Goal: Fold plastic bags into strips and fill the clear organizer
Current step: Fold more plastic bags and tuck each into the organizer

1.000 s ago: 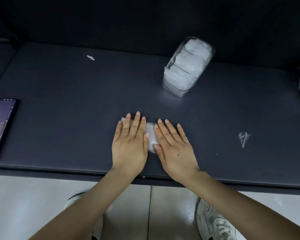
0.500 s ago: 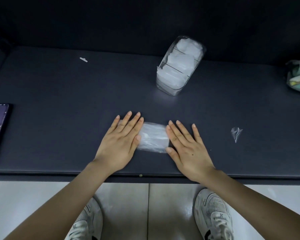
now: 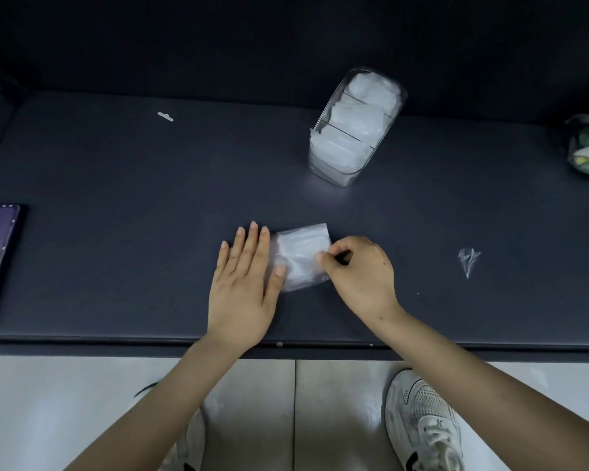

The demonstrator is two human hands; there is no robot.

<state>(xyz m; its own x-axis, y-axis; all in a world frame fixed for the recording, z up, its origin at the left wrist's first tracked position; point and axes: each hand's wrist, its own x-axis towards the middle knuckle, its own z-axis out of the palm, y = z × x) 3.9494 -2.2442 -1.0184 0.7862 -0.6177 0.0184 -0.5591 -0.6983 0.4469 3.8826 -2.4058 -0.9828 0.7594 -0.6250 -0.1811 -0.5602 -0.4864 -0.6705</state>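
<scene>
Left grip [image 3: 244,280] released, flat, pins folded plastic bag [image 3: 301,258] to bench [image 3: 116,198] as anchor; right grip [image 3: 359,271] pinches its right edge, likely for next fold. Clear organizer [image 3: 334,175] behind, nearly full.

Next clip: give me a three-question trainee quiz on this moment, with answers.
1. True or false: the left hand lies flat, pressing the left end of the folded bag.
2. The right hand: A) pinches the bag's right edge; B) reaches into the clear organizer; C) lies flat, fingers straight.
3. Fill in: the organizer shows ___ compartments, each holding white bags.
Key: 1 true; 2 A; 3 three.
</scene>
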